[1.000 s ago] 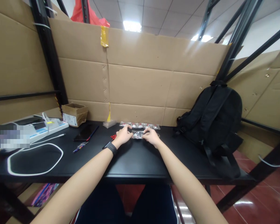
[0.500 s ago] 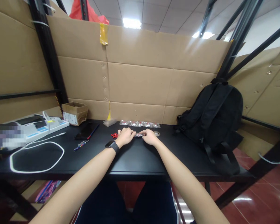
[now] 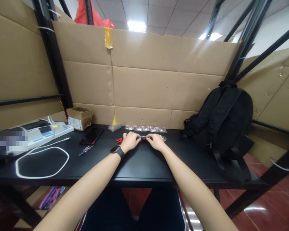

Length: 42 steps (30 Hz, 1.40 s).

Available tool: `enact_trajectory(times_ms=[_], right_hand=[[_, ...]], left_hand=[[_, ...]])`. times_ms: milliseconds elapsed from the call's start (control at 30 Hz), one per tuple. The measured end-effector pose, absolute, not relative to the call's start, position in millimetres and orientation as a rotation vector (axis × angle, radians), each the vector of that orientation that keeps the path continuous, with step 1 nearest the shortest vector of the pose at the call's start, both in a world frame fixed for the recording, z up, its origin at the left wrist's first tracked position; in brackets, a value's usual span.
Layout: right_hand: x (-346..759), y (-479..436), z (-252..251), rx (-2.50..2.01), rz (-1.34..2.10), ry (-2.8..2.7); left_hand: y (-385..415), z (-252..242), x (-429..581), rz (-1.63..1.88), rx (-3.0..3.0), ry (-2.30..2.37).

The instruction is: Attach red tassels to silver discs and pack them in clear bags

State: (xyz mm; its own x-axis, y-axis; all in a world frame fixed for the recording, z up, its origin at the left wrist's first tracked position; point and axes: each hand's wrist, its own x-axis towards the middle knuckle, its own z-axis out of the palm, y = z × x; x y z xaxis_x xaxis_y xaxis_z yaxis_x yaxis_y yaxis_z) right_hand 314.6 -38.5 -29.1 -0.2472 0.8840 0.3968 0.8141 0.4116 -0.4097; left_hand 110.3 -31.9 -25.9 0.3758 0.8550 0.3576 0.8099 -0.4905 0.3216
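My left hand [image 3: 130,141] and my right hand [image 3: 156,141] rest close together on the black table [image 3: 139,163], fingers curled. Between them they pinch a small clear packet [image 3: 143,138] with something dark and red inside. Behind the hands lies a row of several clear packets [image 3: 145,129] with red bits in them. A little heap of red pieces [image 3: 119,140] sits just left of my left hand. A single clear packet [image 3: 163,138] lies just right of my right hand. A black watch is on my left wrist.
A black backpack [image 3: 221,125] leans at the right. At the left are a phone [image 3: 89,136], a pen, keys [image 3: 86,150], an open cardboard box [image 3: 79,117], a small clear bag [image 3: 114,127], a white power strip [image 3: 43,132] and a white cable loop [image 3: 42,160]. Cardboard walls surround the table.
Both hands have closed in on the small packet and drawn it slightly towards me, away from the row; the packet now looks crumpled smaller between the fingers.
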Motion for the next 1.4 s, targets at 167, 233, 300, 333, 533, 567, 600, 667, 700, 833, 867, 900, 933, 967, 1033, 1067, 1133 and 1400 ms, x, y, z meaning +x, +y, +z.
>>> enact_trajectory(times_ms=[167, 233, 300, 333, 533, 567, 600, 667, 700, 833, 867, 900, 933, 967, 1033, 1067, 1133, 1400], right_hand=[[318, -36, -28, -1.313, 0.404, -1.98], [319, -36, -29, -1.235, 0.542, -1.932], [319, -37, -30, -1.173, 0.68, -1.893], [320, -37, -30, -1.155, 0.738, -1.872], [321, -40, -25, -1.156, 0.95, -1.713], [322, -40, -24, -1.161, 0.962, -1.702], [322, -40, -23, -1.169, 0.968, -1.696], [322, -40, -23, -1.187, 0.971, -1.69], [322, -40, -23, -1.198, 0.968, -1.686], [323, -38, -23, -1.2, 0.963, -1.675], [324, -38, -23, -1.19, 0.962, -1.676], [325, -37, -22, -1.179, 0.96, -1.68], [327, -37, -22, -1.171, 0.953, -1.684], [329, -36, -21, -1.167, 0.94, -1.691], [335, -35, -20, -1.169, 0.89, -1.713], [338, -35, -19, -1.169, 0.854, -1.726], [346, -32, -18, -1.179, 0.77, -1.739], [394, -3, -18, -1.577, 0.441, -1.462]], left_hand=[[-32, -18, 111, 0.771, 2.338, 1.545], [-32, -16, 111, 0.795, 2.289, 1.521], [-32, -14, 110, 0.824, 2.256, 1.499], [-32, -13, 109, 0.831, 2.242, 1.49], [-31, -11, 107, 0.829, 2.222, 1.447], [-31, -11, 108, 0.826, 2.229, 1.44], [-30, -11, 108, 0.823, 2.235, 1.434], [-29, -12, 110, 0.817, 2.238, 1.429], [-29, -13, 110, 0.817, 2.236, 1.426], [-30, -13, 112, 0.832, 2.225, 1.402], [-30, -12, 112, 0.837, 2.222, 1.392], [-31, -12, 112, 0.841, 2.216, 1.381], [-31, -12, 112, 0.844, 2.209, 1.367], [-32, -12, 112, 0.847, 2.203, 1.348], [-32, -12, 111, 0.859, 2.191, 1.308], [-31, -12, 110, 0.866, 2.186, 1.293], [-31, -12, 109, 0.885, 2.186, 1.299], [-37, -10, 106, 0.725, 2.449, 1.378]])
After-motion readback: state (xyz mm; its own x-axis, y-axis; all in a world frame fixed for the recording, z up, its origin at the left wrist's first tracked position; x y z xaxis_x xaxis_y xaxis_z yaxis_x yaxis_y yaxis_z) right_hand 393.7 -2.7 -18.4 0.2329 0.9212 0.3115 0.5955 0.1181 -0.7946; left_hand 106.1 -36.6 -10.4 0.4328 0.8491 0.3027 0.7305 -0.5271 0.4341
